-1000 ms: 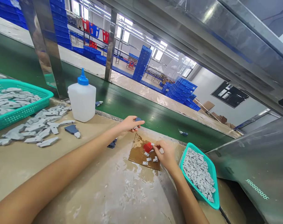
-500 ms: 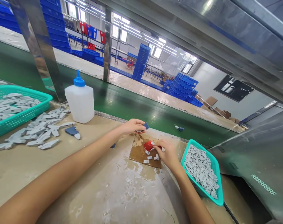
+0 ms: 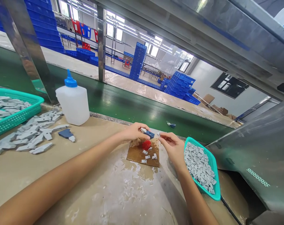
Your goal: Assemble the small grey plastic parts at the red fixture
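My left hand (image 3: pixel 136 132) is closed around a dark blue and light grey plastic part (image 3: pixel 149 134), held above a brown board (image 3: pixel 133 153). Just to its right, my right hand (image 3: pixel 173 145) pinches a small light grey plastic piece (image 3: pixel 158 134), apart from the blue part. On the board sits a shiny red lump (image 3: pixel 146 144), and several small grey pieces (image 3: pixel 147 157) lie scattered in front of it. The board's surface looks wet.
A teal basket (image 3: pixel 217 187) of small grey pieces stands right. At left are a white bottle with blue cap (image 3: pixel 73 104), a pile of larger grey parts (image 3: pixel 30 134), a blue-grey part (image 3: pixel 67 134) and another teal basket (image 3: pixel 17 118). Behind runs a green conveyor belt (image 3: pixel 123 104).
My right hand has lifted its small grey piece from beside the red lump up towards the blue part. My left hand has turned the blue part, showing its end. The view has shifted slightly.
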Available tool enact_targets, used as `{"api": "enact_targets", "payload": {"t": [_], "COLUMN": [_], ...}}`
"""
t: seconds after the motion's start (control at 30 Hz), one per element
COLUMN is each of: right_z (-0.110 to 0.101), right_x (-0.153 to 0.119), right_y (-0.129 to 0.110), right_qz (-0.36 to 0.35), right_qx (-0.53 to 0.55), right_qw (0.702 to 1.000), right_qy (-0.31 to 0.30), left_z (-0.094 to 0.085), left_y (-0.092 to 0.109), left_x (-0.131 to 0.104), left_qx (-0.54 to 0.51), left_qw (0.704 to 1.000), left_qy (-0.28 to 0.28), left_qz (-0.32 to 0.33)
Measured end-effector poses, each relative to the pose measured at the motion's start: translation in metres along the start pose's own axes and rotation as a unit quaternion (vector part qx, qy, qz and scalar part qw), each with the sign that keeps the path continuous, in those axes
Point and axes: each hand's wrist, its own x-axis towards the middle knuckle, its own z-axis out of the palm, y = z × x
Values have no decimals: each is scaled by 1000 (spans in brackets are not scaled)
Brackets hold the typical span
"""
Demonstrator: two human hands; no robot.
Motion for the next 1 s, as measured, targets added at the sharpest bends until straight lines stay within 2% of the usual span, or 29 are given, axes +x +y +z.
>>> {"api": "enact_targets", "payload": {"t": [0.17,0.4,0.6,0.8,1.0], "right_z": [-3,-1,-1,1,4], "right_x": [0,-1,-2,-5,-6], "right_y": [-4,2,-1,-5,0], "right_qz": [-35,-45,-106,-157,-178], "right_qx": [-40,-50,-97,-173,-185], "right_qw": [998,995,982,964,962], "right_qy": [-43,-76,-127,-128,-92], "left_z": [2,2,3,11,27], "left_y": [1,3,-4,-13,-4], "left_x": [-2,-4,-1,2,-2], "left_qx": [25,19,5,-97,-235], "left_qw": [998,999,1000,995,969], "left_qy": [-46,-37,-26,6,24], "left_qz": [22,7,13,-22,-68]}}
